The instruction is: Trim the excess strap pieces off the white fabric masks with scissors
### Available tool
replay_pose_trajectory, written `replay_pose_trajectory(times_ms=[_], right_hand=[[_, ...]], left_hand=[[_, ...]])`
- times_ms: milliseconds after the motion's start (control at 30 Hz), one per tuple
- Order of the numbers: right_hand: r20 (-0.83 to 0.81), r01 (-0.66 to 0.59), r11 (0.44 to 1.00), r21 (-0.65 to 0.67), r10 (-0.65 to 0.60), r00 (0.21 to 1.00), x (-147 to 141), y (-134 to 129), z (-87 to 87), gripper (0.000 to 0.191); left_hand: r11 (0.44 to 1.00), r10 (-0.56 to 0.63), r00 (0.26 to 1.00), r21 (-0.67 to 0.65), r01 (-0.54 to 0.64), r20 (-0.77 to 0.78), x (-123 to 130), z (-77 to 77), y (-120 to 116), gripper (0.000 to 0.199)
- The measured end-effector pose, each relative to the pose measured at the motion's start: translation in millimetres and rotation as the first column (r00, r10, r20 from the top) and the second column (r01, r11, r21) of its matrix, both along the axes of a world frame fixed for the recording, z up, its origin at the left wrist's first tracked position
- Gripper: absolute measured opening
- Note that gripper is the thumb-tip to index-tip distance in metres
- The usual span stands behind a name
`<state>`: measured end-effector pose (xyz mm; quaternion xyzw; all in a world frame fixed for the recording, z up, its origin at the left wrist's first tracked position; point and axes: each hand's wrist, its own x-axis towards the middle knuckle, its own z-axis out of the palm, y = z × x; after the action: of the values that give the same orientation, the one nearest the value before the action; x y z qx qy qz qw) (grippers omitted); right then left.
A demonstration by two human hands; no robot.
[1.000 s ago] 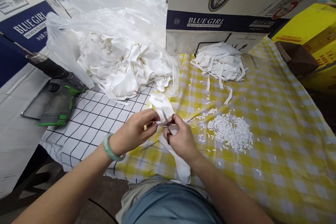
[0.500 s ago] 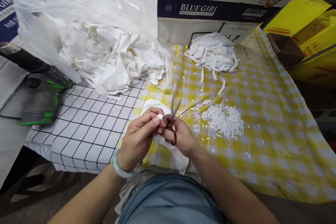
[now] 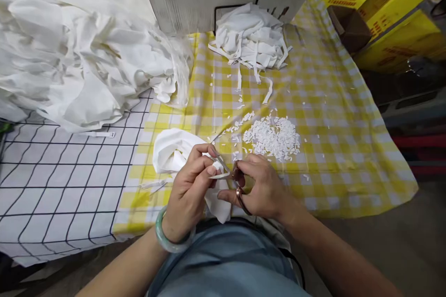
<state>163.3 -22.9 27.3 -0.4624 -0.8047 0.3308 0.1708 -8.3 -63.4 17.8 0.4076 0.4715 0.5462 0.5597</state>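
Note:
Between the thumb and fingers of my left hand [image 3: 190,185] is an end of white fabric [image 3: 174,146], whose rest lies on the table and hangs toward my lap. My right hand [image 3: 259,185] has its fingers and thumb in the handles of the scissors [image 3: 225,168]. The blades are apart and point left, around the small piece at my left fingertips. A heap of small white clippings [image 3: 273,138] lies just beyond my right hand.
White cloth pieces in a clear plastic bag [image 3: 87,65] fill the back left. A bundle of white strapped pieces [image 3: 252,37] rests before a cardboard box [image 3: 188,4]. Yellow boxes [image 3: 400,23] stand at the right, past the checked tablecloth [image 3: 341,148].
The view has shifted left-to-right and closer to the table. The scissors have turned from pointing up to pointing left, at the fabric end. My right hand has opened the handles wider.

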Motion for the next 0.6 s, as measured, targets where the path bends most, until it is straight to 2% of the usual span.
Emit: replay_pose_trajectory(times_ms=[367, 600], right_hand=[[-0.037, 0.016, 1.0, -0.002, -0.016, 0.999, 1.5, 4.1, -8.0, 0.05], [-0.082, 0.049, 0.999, 0.013, -0.047, 0.996, 0.0, 4.2, -10.6, 0.05]], left_hand=[[0.995, -0.058, 0.996, 0.072, 0.063, -0.067, 1.8, -4.2, 4.5, 0.027], [0.995, -0.064, 0.995, 0.068, 0.069, -0.076, 3.6, -8.5, 3.6, 0.027]])
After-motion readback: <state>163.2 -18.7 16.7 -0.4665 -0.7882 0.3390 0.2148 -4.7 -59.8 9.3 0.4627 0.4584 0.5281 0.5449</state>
